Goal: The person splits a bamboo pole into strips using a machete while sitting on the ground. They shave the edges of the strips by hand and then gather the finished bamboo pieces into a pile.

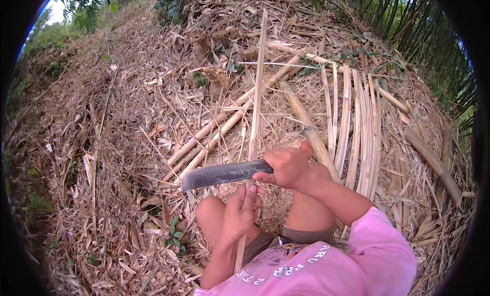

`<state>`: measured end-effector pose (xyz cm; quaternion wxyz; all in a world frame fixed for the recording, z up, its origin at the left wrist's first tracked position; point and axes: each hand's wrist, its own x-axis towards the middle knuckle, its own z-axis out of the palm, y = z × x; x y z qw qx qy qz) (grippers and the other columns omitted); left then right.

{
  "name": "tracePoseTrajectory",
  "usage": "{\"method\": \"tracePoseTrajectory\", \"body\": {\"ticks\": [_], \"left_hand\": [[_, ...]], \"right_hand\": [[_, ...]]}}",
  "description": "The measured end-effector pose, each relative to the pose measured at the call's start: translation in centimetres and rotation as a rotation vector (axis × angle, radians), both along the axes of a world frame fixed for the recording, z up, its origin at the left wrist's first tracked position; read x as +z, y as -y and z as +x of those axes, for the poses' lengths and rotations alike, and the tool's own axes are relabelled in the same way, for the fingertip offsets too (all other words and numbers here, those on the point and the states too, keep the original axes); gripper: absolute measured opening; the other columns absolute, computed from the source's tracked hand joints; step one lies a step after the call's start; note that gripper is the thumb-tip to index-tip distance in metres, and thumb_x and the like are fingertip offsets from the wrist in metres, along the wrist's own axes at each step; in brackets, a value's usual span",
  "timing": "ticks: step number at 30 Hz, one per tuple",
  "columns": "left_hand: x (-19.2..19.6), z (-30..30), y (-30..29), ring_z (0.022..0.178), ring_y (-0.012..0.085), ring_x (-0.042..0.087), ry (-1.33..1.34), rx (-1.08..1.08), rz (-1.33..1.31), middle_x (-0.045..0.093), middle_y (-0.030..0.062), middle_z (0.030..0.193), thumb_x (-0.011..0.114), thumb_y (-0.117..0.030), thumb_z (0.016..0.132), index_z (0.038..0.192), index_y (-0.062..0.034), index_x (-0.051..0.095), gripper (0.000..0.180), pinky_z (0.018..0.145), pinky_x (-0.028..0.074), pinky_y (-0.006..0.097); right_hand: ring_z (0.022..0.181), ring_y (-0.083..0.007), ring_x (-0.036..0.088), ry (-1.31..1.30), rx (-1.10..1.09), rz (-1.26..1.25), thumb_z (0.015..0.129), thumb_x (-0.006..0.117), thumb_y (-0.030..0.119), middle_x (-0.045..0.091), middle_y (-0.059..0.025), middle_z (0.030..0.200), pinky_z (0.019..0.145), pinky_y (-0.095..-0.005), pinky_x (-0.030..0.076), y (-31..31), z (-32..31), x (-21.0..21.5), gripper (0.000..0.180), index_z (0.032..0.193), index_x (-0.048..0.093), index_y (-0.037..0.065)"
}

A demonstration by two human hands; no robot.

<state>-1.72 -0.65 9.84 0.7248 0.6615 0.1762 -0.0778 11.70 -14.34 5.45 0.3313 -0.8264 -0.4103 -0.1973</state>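
Observation:
My right hand [288, 166] is closed round the handle end of a machete [224, 174], whose broad dark blade points left and lies across a long pale bamboo strip [259, 86]. Just below the blade, my left hand [242, 206] grips that strip between thumb and fingers. The strip runs from near my shirt, up between my knees, and far out ahead of me. The blade appears to touch the strip; its exact contact edge cannot be made out. The machete's handle is mostly hidden in my right fist.
Several split bamboo strips [363, 127] lie side by side at the right. Bamboo poles [232, 120] cross ahead, another pole [301, 112] slants toward my right knee, and a thicker one [434, 160] lies far right. Cut stumps [214, 79] rise from the leaf-littered slope.

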Motion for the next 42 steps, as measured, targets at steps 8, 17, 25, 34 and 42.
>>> {"method": "tracePoseTrajectory", "body": {"ticks": [8, 17, 25, 34, 42], "left_hand": [[0.0, -0.6, 0.0, 0.047, 0.0034, 0.038, -0.054, 0.013, -0.024, 0.045, -0.0036, 0.062, 0.044, -0.023, 0.104, 0.091, -0.0055, 0.054, 0.024, 0.041, 0.028, 0.02], [0.4, -0.1, -0.5, 0.045, 0.004, 0.036, -0.081, 0.038, -0.179, 0.043, -0.004, 0.06, 0.043, -0.023, 0.104, 0.091, -0.0068, 0.051, 0.022, 0.04, 0.027, 0.02], [-0.3, -0.4, -0.3, 0.045, 0.0041, 0.037, -0.111, 0.071, -0.175, 0.043, -0.0037, 0.061, 0.043, -0.022, 0.104, 0.09, -0.0067, 0.052, 0.023, 0.041, 0.028, 0.02], [-1.7, -1.3, -0.9, 0.047, 0.0042, 0.037, -0.153, 0.066, -0.064, 0.043, -0.0038, 0.061, 0.042, -0.025, 0.105, 0.089, -0.0068, 0.052, 0.026, 0.042, 0.028, 0.02], [-1.9, -2.4, -1.5, 0.047, 0.0037, 0.035, -0.165, 0.117, -0.072, 0.043, -0.0043, 0.062, 0.041, -0.024, 0.105, 0.089, -0.0073, 0.051, 0.025, 0.042, 0.028, 0.02]], "right_hand": [[0.048, -0.0265, 0.057, 0.082, -0.059, -0.086, 0.08, 0.051, 0.074, 0.051, -0.0088, 0.051, 0.047, -0.0383, 0.046, 1.4, 1.7, -0.2, 0.069, 0.058, 0.049, 0.009], [0.046, -0.0261, 0.058, 0.075, -0.047, -0.118, 0.084, 0.048, 0.071, 0.052, -0.0082, 0.05, 0.047, -0.0361, 0.048, 1.1, 1.0, -0.3, 0.068, 0.059, 0.05, 0.008], [0.042, -0.0213, 0.055, 0.07, -0.077, -0.079, 0.085, 0.043, 0.073, 0.05, -0.0054, 0.047, 0.061, -0.0536, 0.045, 0.7, 0.6, -1.2, 0.069, 0.056, 0.05, 0.011], [0.044, -0.0247, 0.058, 0.0, 0.011, -0.131, 0.082, 0.054, 0.068, 0.054, -0.0073, 0.051, 0.046, -0.0369, 0.048, 0.0, -1.0, -2.0, 0.063, 0.058, 0.052, 0.009], [0.046, -0.0243, 0.059, 0.038, 0.003, -0.142, 0.081, 0.054, 0.071, 0.054, -0.0067, 0.052, 0.044, -0.0383, 0.047, -0.9, -0.7, -3.0, 0.064, 0.06, 0.053, 0.011]]}}
